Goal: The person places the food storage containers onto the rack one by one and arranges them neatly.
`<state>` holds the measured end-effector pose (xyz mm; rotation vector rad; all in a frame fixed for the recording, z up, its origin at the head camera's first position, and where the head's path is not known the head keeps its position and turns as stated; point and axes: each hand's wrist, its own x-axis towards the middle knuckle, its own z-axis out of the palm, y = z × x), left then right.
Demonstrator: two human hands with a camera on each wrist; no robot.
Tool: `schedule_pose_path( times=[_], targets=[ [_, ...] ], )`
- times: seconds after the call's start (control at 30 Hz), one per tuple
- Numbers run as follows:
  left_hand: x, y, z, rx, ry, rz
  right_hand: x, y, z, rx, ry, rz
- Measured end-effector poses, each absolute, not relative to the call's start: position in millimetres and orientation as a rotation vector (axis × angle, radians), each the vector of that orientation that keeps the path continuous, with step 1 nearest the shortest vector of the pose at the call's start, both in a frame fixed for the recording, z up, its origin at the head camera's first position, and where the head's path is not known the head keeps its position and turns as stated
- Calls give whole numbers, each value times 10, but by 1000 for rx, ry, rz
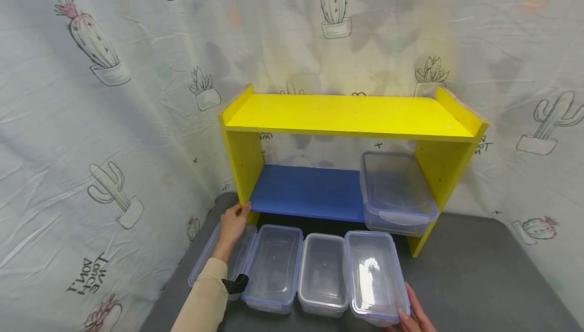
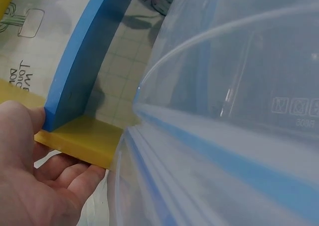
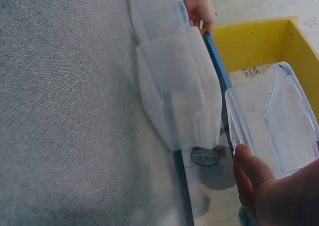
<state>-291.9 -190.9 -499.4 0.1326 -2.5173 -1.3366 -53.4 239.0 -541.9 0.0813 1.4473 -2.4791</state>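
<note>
A yellow shelf (image 1: pixel 351 115) with a blue lower board (image 1: pixel 305 191) stands on a grey table (image 1: pixel 479 266). My left hand (image 1: pixel 233 220) grips the foot of its left side panel (image 2: pixel 79 141); the left wrist view shows the fingers of this hand (image 2: pixel 30 186) curled round the panel edge. Several clear plastic containers lie in a row in front of the shelf. My right hand (image 1: pixel 412 317) holds the near right corner of the rightmost lidded container (image 1: pixel 374 276), thumb on the lid. In the right wrist view that hand (image 3: pixel 271 193) sits by the container's (image 3: pixel 274 121) edge.
Another lidded container (image 1: pixel 397 192) rests on the right end of the blue board. A lidless container (image 1: pixel 323 273) and a lidded one (image 1: pixel 274 266) lie mid-row, with one more (image 1: pixel 205 258) under my left forearm. A cactus-print cloth (image 1: pixel 114 119) hangs behind and at both sides.
</note>
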Motion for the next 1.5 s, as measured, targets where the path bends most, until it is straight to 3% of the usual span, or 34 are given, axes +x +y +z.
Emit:
schedule_pose_path(
  times=[0.17, 0.4, 0.73, 0.97, 1.5],
  targets=[
    [-2911, -1934, -4996, 147, -2522, -1316, -546, 2123, -5217, 490, 1766, -2346],
    [-2909, -1931, -5000, 149, -2531, -1316, -610, 1967, -5076, 307, 1761, -2440],
    [-2908, -1903, -4968, 147, -2527, -1312, -794, 1699, -4789, 394, 1777, -2450],
    [-2904, -1903, -4968, 157, -2528, -1327, -869, 1582, -4733, 168, 1746, -2567],
    [-2897, -1921, -4985, 142, -2524, -1307, -1113, 1396, -4597, 233, 1807, -2585]
  ],
)
